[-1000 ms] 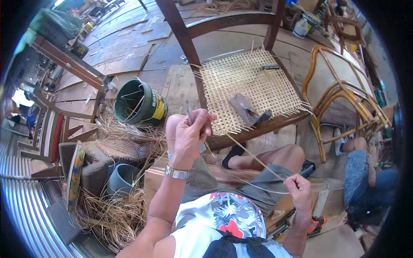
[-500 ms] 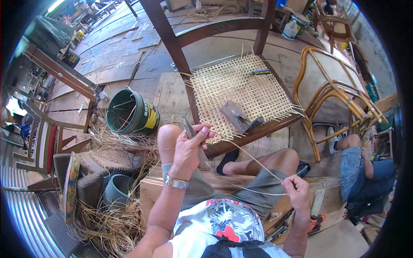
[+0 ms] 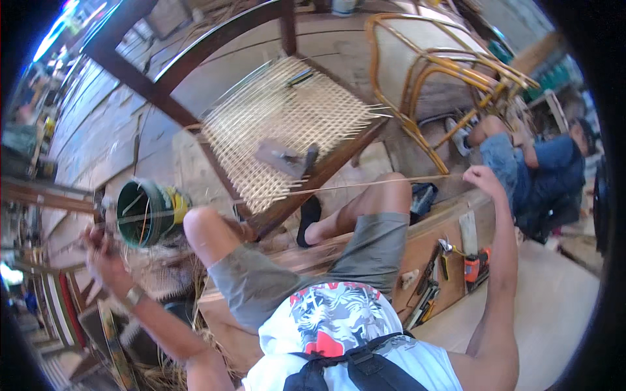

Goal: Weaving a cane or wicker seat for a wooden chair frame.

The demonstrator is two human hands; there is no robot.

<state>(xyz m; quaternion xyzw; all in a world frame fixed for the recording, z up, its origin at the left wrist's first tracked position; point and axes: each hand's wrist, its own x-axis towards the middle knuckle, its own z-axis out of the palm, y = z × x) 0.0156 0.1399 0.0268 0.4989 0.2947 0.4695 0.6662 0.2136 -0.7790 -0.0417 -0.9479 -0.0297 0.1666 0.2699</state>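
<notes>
My right hand (image 3: 482, 176), closed and raised at the right, grips one end of a thin cane strand (image 3: 365, 187). The strand runs leftward across my knees and past the front corner of the chair seat, where it fades into blur. Far out to the left is my left hand (image 3: 106, 260), smeared by motion, so its fingers and anything in them cannot be made out. Ahead of me stands a dark wooden chair (image 3: 225, 36) with a woven cane seat (image 3: 248, 130). A flat brown piece (image 3: 274, 158) and a dark-handled tool (image 3: 310, 160) lie on the weave.
A green bucket (image 3: 140, 212) stands by my left knee. Pliers (image 3: 445, 260), an orange tool (image 3: 476, 267) and several others lie on the wooden board at my right. Beyond are a rattan chair (image 3: 407, 98) tipped over and a seated person in blue (image 3: 499, 156).
My hands have spread wide apart, the left outward and the right up and outward, drawing the strand out long. The view has turned, so the chair sits further left.
</notes>
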